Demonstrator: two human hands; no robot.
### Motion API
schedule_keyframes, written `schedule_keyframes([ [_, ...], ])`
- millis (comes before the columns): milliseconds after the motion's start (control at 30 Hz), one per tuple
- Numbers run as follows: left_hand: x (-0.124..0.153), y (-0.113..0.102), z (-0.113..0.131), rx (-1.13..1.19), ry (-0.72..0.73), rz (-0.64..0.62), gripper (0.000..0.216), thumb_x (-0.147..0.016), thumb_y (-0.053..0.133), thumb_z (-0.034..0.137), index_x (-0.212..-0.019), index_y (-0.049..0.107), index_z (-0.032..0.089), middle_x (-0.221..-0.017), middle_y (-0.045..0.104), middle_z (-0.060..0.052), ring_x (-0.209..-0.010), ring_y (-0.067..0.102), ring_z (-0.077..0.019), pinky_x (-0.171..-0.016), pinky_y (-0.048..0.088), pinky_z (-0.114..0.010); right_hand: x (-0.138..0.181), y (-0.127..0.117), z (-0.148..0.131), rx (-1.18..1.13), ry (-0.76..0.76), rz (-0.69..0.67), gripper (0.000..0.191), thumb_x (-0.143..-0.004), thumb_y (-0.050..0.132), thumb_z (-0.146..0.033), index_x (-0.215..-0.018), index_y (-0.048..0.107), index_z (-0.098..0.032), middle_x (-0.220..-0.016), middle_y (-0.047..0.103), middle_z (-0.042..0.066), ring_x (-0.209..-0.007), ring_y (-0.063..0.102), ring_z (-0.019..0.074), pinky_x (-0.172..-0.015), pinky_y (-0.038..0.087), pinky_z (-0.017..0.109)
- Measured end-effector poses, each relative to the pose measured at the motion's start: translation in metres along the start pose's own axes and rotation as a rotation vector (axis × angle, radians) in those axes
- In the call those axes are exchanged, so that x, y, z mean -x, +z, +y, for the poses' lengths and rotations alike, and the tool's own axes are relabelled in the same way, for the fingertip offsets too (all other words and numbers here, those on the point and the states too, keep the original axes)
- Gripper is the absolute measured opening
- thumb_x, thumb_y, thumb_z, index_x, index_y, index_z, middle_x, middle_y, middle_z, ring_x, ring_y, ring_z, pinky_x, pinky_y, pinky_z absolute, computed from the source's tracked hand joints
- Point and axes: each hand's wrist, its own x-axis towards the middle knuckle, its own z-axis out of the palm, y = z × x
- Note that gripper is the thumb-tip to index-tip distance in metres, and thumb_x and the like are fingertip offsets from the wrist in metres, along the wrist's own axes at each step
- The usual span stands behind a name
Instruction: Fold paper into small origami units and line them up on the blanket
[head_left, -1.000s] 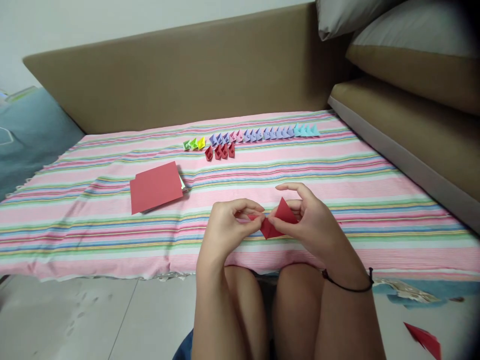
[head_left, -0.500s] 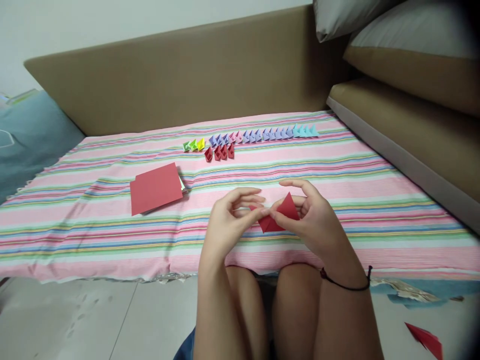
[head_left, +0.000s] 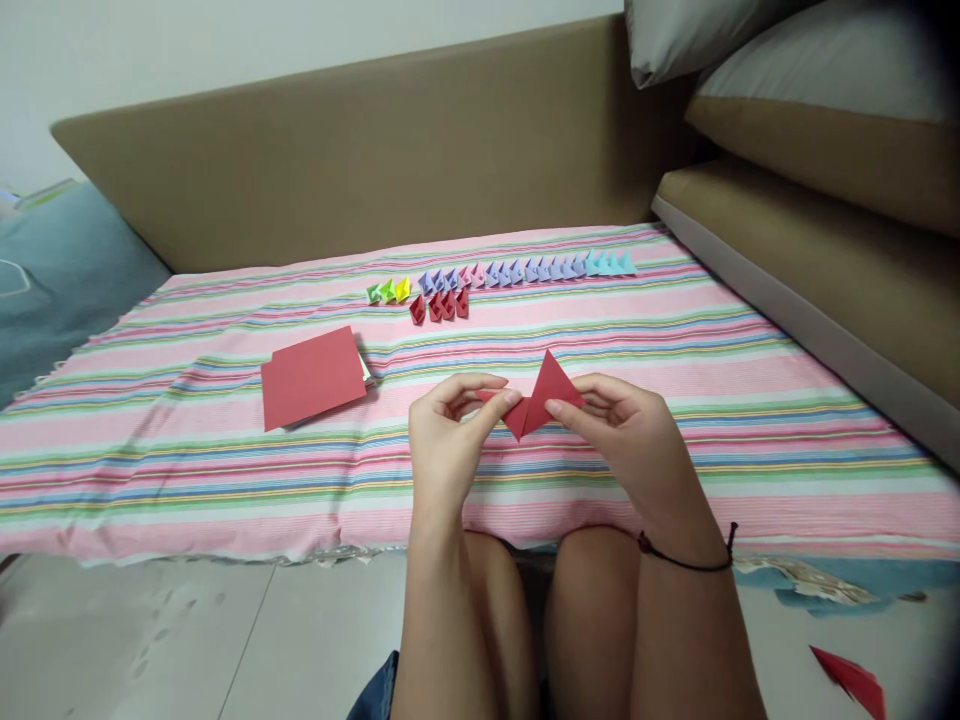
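Both my hands hold one folded red paper piece (head_left: 541, 395) in the air above the striped cloth. My left hand (head_left: 448, 430) pinches its left tip between thumb and fingers. My right hand (head_left: 628, 430) pinches the right, larger triangular flap, which points up. A black cord sits on my right wrist. A stack of red paper squares (head_left: 311, 375) lies on the cloth to the left of my hands.
Farther back lies a row of small folded pieces (head_left: 502, 272) in green, yellow, purple, pink and blue, with several red ones (head_left: 439, 305) in front. The striped cloth (head_left: 187, 450) covers a low cushion. Brown cushions (head_left: 825, 250) rise at right. A red scrap (head_left: 851, 680) lies on the floor.
My hands rose slightly and drew a little apart. The red piece opened out, its right flap now standing up as a clear triangle.
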Motion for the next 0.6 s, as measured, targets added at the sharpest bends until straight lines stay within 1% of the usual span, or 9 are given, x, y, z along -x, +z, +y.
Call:
schedule_keyframes([
  [67, 0.0001, 0.0004, 0.0012, -0.058, 0.043, 0.008, 0.017, -0.062, 0.078, 0.025, -0.075, 0.071, 0.017, -0.071, 0.069, -0.002, -0.062, 0.059, -0.0118, -0.06, 0.047, -0.023, -0.0009, -0.0006, -0.0005, 0.075, -0.043, 0.025, 0.011, -0.077, 0.067, -0.029, -0.082, 0.067, -0.019, -0.083, 0.072, 0.003, -0.078, 0.068, 0.0184, -0.071, 0.054, 0.03],
  [100, 0.0003, 0.0003, 0.0018, -0.088, 0.055, 0.011, 0.017, -0.063, 0.077, 0.025, -0.076, 0.071, 0.018, -0.07, 0.069, -0.002, -0.057, 0.056, -0.0102, -0.057, 0.045, -0.022, -0.0011, -0.0007, -0.001, 0.105, -0.062, 0.048, 0.01, -0.077, 0.068, -0.029, -0.082, 0.068, -0.02, -0.082, 0.071, 0.002, -0.076, 0.068, 0.0178, -0.07, 0.054, 0.03],
  [167, 0.0007, 0.0, 0.0032, -0.113, 0.042, 0.008, 0.018, -0.064, 0.077, 0.027, -0.08, 0.071, 0.019, -0.072, 0.07, -0.001, -0.047, 0.05, -0.0071, -0.048, 0.04, -0.022, -0.0007, -0.0007, -0.0023, 0.147, -0.086, 0.09, 0.009, -0.076, 0.069, -0.028, -0.081, 0.069, -0.02, -0.08, 0.071, 0.001, -0.073, 0.067, 0.0168, -0.068, 0.054, 0.029],
  [233, 0.0013, -0.0003, 0.0048, -0.079, -0.004, -0.017, 0.019, -0.066, 0.075, 0.029, -0.081, 0.071, 0.019, -0.079, 0.071, -0.002, -0.043, 0.051, -0.0068, -0.044, 0.039, -0.022, 0.0004, -0.0006, -0.0032, 0.165, -0.098, 0.12, 0.008, -0.075, 0.07, -0.027, -0.08, 0.069, -0.021, -0.075, 0.071, 0.0, -0.068, 0.067, 0.0162, -0.065, 0.054, 0.029],
  [300, 0.0019, -0.0006, 0.0061, -0.029, -0.042, -0.052, 0.018, -0.067, 0.074, 0.03, -0.079, 0.07, 0.018, -0.081, 0.072, -0.003, -0.049, 0.06, -0.0103, -0.048, 0.044, -0.022, 0.0019, -0.0005, -0.0038, 0.18, -0.12, 0.152, 0.007, -0.075, 0.07, -0.027, -0.08, 0.07, -0.021, -0.073, 0.071, -0.001, -0.065, 0.066, 0.0159, -0.062, 0.054, 0.029],
  [367, 0.0022, -0.0008, 0.007, 0.006, -0.058, -0.077, 0.017, -0.068, 0.074, 0.03, -0.077, 0.07, 0.016, -0.079, 0.071, -0.004, -0.056, 0.065, -0.0133, -0.052, 0.047, -0.022, 0.0032, -0.0004, -0.0046, 0.199, -0.171, 0.179, 0.006, -0.076, 0.069, -0.025, -0.081, 0.071, -0.022, -0.076, 0.071, 0.0, -0.068, 0.067, 0.0162, -0.064, 0.055, 0.029],
  [467, 0.0021, -0.0012, 0.0069, 0.038, -0.044, -0.092, 0.015, -0.069, 0.074, 0.028, -0.075, 0.069, 0.016, -0.075, 0.07, -0.003, -0.061, 0.067, -0.0143, -0.054, 0.049, -0.021, 0.0044, -0.0007, -0.0063, 0.246, -0.261, 0.165, 0.008, -0.08, 0.065, -0.02, -0.083, 0.072, -0.022, -0.084, 0.072, 0.001, -0.079, 0.067, 0.0175, -0.071, 0.055, 0.031],
  [600, 0.001, -0.0022, 0.0026, 0.07, 0.028, -0.119, 0.013, -0.072, 0.071, 0.027, -0.071, 0.069, 0.014, -0.075, 0.069, -0.004, -0.072, 0.066, -0.015, -0.068, 0.053, -0.025, 0.004, -0.0034, -0.0064, 0.304, -0.369, 0.139, 0.014, -0.082, 0.062, -0.016, -0.086, 0.073, -0.023, -0.09, 0.072, 0.001, -0.087, 0.067, 0.0184, -0.076, 0.055, 0.033],
])
